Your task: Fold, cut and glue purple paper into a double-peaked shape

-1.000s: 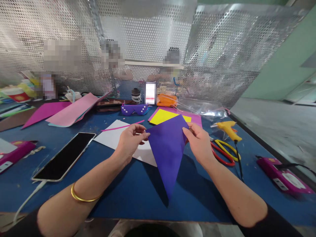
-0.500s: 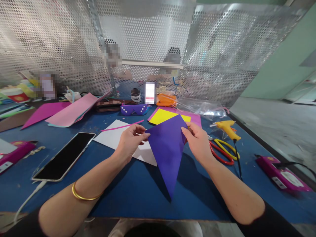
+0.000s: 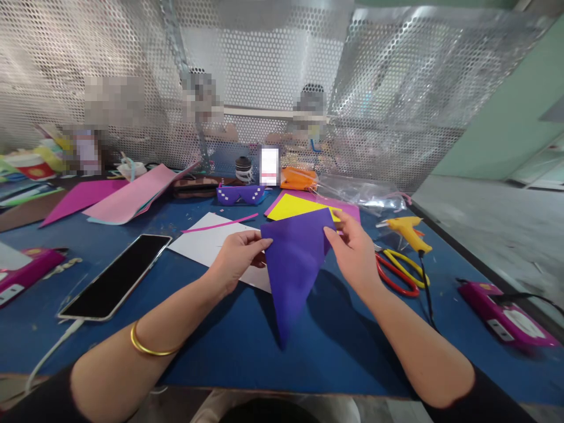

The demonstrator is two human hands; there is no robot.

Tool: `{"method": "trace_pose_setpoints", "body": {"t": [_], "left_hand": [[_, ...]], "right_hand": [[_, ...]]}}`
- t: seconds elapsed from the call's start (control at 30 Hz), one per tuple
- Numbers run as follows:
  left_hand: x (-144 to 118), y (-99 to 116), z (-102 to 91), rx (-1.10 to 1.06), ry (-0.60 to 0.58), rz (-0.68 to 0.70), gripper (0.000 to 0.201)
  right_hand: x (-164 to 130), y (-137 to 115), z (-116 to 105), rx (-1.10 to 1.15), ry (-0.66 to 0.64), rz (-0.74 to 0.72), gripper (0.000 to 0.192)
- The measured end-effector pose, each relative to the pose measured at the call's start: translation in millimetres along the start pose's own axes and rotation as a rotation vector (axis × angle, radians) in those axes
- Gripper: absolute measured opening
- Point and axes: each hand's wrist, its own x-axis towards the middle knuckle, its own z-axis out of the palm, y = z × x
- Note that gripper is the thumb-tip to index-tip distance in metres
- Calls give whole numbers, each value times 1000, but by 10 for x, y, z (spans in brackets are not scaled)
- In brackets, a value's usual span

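The purple sheet (image 3: 293,264) is held up between the two hands over the counter (image 3: 352,364), its narrow end pointing down towards the person. The left hand (image 3: 238,255) has its grip pinching the upper left edge, thumb in front and fingers behind; the right hand (image 3: 352,241) pinches near the upper right corner the same way. Whether the lower tip touches the counter is hard to tell. For good handling, light, even pressure from both thumbs should suit, since a hard squeeze could crease a sheet this thin; a gentle outward pull would hold the top edge straight. Just beyond the grip lies a yellow sheet (image 3: 293,210), and under the left one a white sheet (image 3: 196,242); lifting the purple clear of both seems wise.
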Motion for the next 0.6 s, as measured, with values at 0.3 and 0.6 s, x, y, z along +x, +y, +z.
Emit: {"method": "trace_pose_setpoints", "body": {"t": [0.3,0.6], "left_hand": [[7,46,-34,103,15,86,22],[32,9,-48,92,41,56,30]], "right_hand": [[33,-39,-59,-82,-149,-225,12],[-8,-68,-28,-66,-199,-233,11]]}}
